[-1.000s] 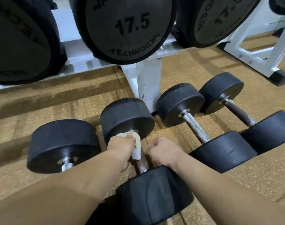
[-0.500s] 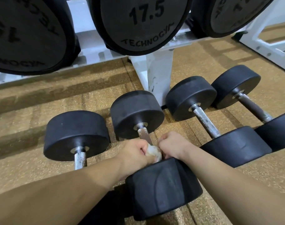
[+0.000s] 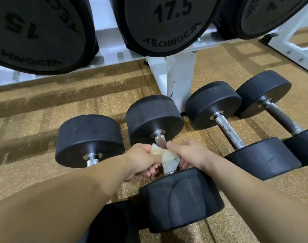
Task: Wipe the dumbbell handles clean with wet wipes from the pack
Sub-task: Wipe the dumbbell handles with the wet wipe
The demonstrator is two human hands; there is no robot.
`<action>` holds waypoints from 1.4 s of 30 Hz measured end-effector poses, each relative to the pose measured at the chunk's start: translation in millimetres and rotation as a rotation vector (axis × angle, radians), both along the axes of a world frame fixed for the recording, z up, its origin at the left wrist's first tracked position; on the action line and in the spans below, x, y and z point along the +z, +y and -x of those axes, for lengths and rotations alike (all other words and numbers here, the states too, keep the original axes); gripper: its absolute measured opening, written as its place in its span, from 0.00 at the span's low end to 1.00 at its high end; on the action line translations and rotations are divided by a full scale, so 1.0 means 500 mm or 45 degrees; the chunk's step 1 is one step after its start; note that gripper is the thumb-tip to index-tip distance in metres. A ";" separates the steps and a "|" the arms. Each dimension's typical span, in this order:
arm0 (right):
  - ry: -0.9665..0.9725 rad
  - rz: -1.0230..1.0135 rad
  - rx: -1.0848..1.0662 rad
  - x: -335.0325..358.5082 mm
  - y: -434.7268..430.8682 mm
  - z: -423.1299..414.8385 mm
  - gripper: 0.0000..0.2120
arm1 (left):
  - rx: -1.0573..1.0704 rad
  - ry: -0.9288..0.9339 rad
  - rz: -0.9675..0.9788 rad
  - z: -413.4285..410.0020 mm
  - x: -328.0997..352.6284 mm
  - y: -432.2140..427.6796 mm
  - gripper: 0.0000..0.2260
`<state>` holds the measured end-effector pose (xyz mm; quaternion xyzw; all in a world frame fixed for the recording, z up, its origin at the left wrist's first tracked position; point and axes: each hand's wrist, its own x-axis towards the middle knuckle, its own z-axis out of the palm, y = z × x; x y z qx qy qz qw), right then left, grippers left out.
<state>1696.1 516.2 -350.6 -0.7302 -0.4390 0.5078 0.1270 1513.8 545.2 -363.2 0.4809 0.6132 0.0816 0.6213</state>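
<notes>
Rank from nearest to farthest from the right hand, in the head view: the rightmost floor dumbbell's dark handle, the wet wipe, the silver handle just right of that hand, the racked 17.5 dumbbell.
1. wet wipe: gripped by the right hand.
2. silver handle: next dumbbell to the right.
3. dark handle: farther right.
4. 17.5 dumbbell: up on the rack, beyond.

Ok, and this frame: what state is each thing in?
Left hand, grips the wet wipe.
Right hand, grips the handle beside the wipe.
Wet wipe, crumpled, yellowed, wrapped on the handle.
Handle, far end bare, rest covered.
Wiped dumbbell, lying on the floor.
Three other floor dumbbells, lying untouched, handles bare.
Racked dumbbells, resting on the rack.
</notes>
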 end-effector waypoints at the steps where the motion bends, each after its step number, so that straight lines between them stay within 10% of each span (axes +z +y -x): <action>1: -0.004 0.032 0.046 -0.001 0.000 0.001 0.18 | 0.093 0.052 -0.033 0.008 -0.003 0.005 0.07; 6: -0.018 -0.047 0.053 -0.005 -0.001 0.009 0.13 | 0.531 0.224 -0.339 -0.012 -0.011 0.010 0.11; 12: 0.042 -0.113 -0.189 -0.004 -0.010 -0.001 0.14 | -0.444 0.754 -0.843 -0.065 0.028 -0.024 0.25; 16: 0.049 -0.084 -0.329 0.002 -0.012 -0.007 0.08 | -0.930 0.797 -1.070 -0.063 0.023 -0.007 0.13; 23: -0.012 -0.083 -0.284 0.004 -0.013 0.006 0.08 | -1.146 1.089 -1.207 -0.078 0.049 0.049 0.12; 30: -0.016 -0.073 -0.313 0.005 -0.014 -0.010 0.09 | -1.475 0.286 -1.222 -0.052 0.016 0.009 0.08; 35: 0.003 -0.039 -0.312 0.001 -0.009 -0.003 0.07 | -1.064 0.551 -1.304 -0.036 -0.003 0.057 0.05; 42: -0.018 0.011 -0.242 -0.012 -0.002 -0.011 0.08 | -0.799 0.105 -0.824 0.012 -0.003 -0.010 0.08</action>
